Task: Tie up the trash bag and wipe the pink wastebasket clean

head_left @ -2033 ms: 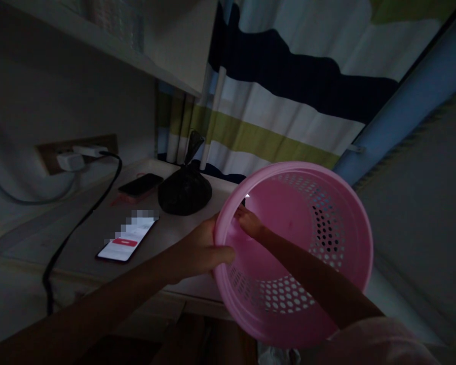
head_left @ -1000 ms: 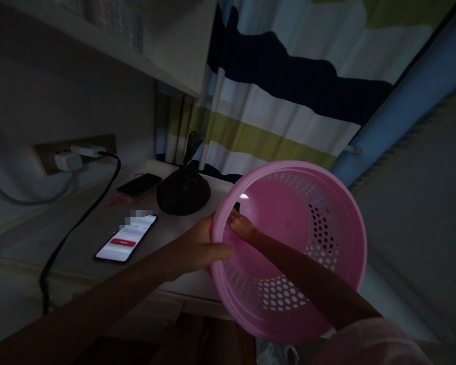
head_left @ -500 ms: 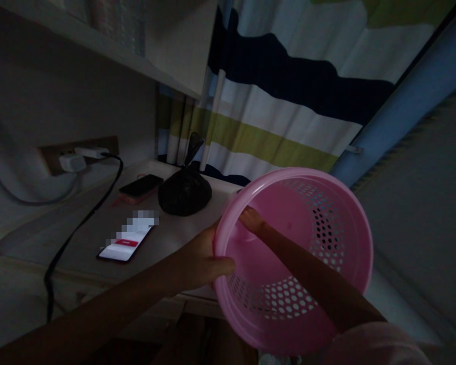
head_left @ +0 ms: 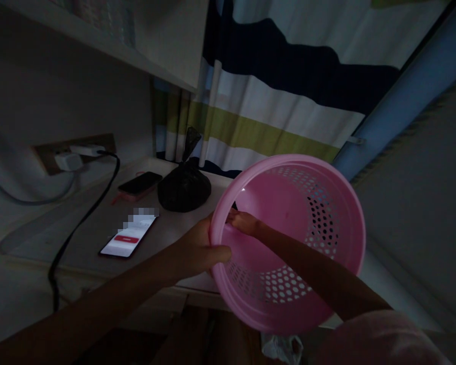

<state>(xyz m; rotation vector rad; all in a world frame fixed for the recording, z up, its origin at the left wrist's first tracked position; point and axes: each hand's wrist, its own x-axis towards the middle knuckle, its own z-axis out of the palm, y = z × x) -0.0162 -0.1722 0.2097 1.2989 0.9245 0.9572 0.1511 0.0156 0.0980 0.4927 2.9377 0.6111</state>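
Note:
A pink basket (head_left: 277, 319) with rows of holes is tipped so that its mouth faces me. My left hand (head_left: 205, 249) grips its left rim, with the thumb on the inside and the fingers hidden behind. Inside the basket, my right hand (head_left: 241, 221) lies near the left wall beside a small dark patch. Its fingertips are partly hidden, and I cannot make out whether they hold anything.
A lit phone (head_left: 129, 238), a dark phone (head_left: 140, 183) and a tied black bag (head_left: 184, 186) rest on the white desk (head_left: 83, 243). Chargers (head_left: 69, 161) fill a wall socket at left. Behind hangs a striped curtain (head_left: 289, 116). A shelf (head_left: 155, 66) juts out above.
The basket has shifted slightly up and left in view, along with my left hand. My right hand has moved a little left and down inside it, and a dark patch now shows beside its fingers.

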